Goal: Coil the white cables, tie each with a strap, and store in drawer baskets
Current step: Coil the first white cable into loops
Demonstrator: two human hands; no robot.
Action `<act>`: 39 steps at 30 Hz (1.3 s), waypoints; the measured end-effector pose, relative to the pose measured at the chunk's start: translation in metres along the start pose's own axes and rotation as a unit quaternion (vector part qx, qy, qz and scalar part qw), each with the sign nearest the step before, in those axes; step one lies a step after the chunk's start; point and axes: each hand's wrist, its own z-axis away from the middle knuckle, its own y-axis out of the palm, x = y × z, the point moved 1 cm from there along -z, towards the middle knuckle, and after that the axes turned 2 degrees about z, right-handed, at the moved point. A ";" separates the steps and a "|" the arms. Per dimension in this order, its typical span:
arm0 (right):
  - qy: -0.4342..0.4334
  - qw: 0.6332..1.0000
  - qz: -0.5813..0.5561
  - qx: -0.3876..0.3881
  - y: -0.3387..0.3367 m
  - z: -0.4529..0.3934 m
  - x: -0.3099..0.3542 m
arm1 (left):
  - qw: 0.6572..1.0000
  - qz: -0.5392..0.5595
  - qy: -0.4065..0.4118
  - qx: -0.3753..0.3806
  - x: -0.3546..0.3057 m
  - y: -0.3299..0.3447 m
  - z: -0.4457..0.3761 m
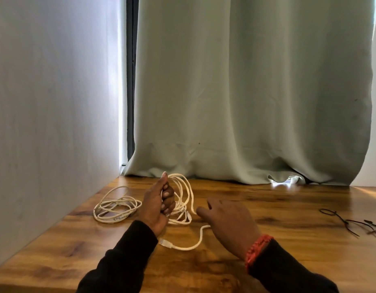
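Note:
My left hand [157, 205] grips a bunch of loops of a white cable [186, 193], held upright above the wooden table [288, 240]. The cable's loose tail runs under my right hand to a clear plug [164, 242] lying near my left wrist. My right hand [227, 224] hovers just right of the loops with fingers relaxed, touching or nearly touching the cable. A second white cable [116, 208] lies in a loose coil on the table to the left. Several black straps [356, 224] lie at the table's right edge.
A white wall [51, 123] borders the table on the left. A pale green curtain [246, 92] hangs behind, its hem resting on the table's far edge. No drawer or basket is in view.

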 end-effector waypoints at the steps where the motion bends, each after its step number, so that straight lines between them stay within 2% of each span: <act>1: -0.018 1.000 0.007 -0.006 -0.003 -0.001 0.003 | 1.000 -0.012 0.004 0.006 0.001 0.001 0.000; 8: -0.053 0.998 0.017 -0.042 -0.001 -0.008 0.015 | 0.995 -0.089 0.020 0.041 0.004 0.011 0.008; 15: -0.082 0.995 0.005 -0.065 -0.008 -0.017 0.014 | 0.986 -0.129 -0.021 0.099 0.015 0.016 0.012; 18: -0.057 0.995 -0.016 -0.079 -0.006 -0.019 0.012 | 0.987 -0.114 -0.032 0.105 0.015 0.016 0.012; 23: 0.017 0.985 -0.048 -0.164 -0.015 -0.024 0.006 | 0.977 -0.178 -0.035 0.114 0.020 0.027 0.021; 26: 0.097 0.977 -0.109 -0.156 -0.018 -0.028 -0.005 | 0.973 -0.186 -0.048 0.132 0.018 0.026 0.023; 28: 0.174 0.948 -0.231 -0.132 -0.020 -0.032 -0.018 | 0.971 -0.173 -0.064 0.150 0.015 0.022 0.021; 30: 0.249 0.867 -0.413 -0.125 -0.021 -0.037 -0.037 | 0.972 -0.158 -0.069 0.161 0.014 0.019 0.019; 31: 0.267 0.839 -0.461 -0.110 -0.020 -0.039 -0.045 | 0.971 -0.156 -0.070 0.167 0.013 0.018 0.019; 35: 0.291 0.804 -0.518 -0.019 -0.016 -0.038 -0.067 | 0.972 -0.135 -0.083 0.173 0.013 0.018 0.022; 39: 0.264 0.744 -0.611 0.055 -0.008 -0.028 -0.080 | 0.986 -0.095 -0.080 0.112 0.011 0.013 0.014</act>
